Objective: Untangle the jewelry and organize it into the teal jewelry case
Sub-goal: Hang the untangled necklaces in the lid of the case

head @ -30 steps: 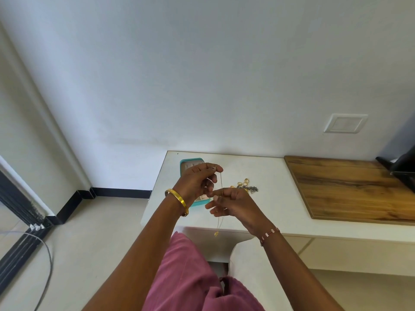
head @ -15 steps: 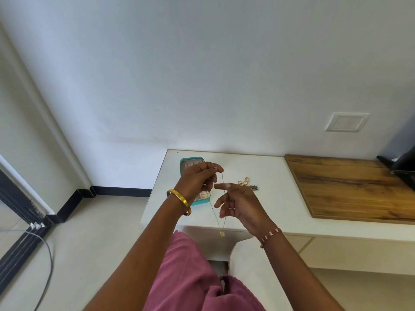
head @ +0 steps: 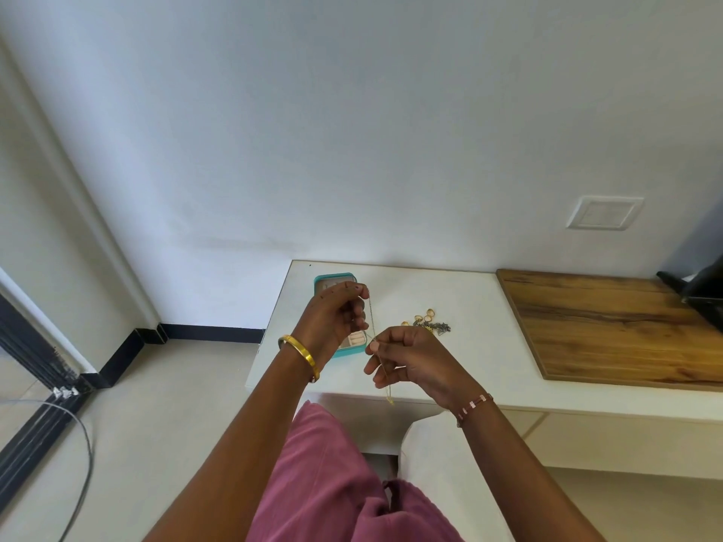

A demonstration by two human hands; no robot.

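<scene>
A: Delta vs half a second ago: right hand [head: 410,361] has dropped lower and curled tighter on the thin gold chain necklace [head: 373,334]; the small gold pendant [head: 390,400] hangs closer under it. Left hand [head: 336,318] is about where it was.

B: Grip state?

A: Both hands pinch the one chain. Left holds the top end between thumb and fingers, the rest of its fingers curled; right pinches lower down. The chain runs taut between them, and the pendant dangles below the edge of the white worktop [head: 461,291].

B: Counts?

A: One chain in hand. One open teal jewelry case [head: 332,279] on the worktop, mostly hidden behind the left hand. One small pile of gold rings and dark tangled jewelry [head: 426,322] right of the case, just behind the right hand; the pieces are too small to count. One gold bangle [head: 301,352] on the left wrist, one beaded bracelet [head: 475,404] on the right.

B: Surroundings?

A: Wooden board [head: 610,326] farther right, white wall plate [head: 602,213] above.
</scene>
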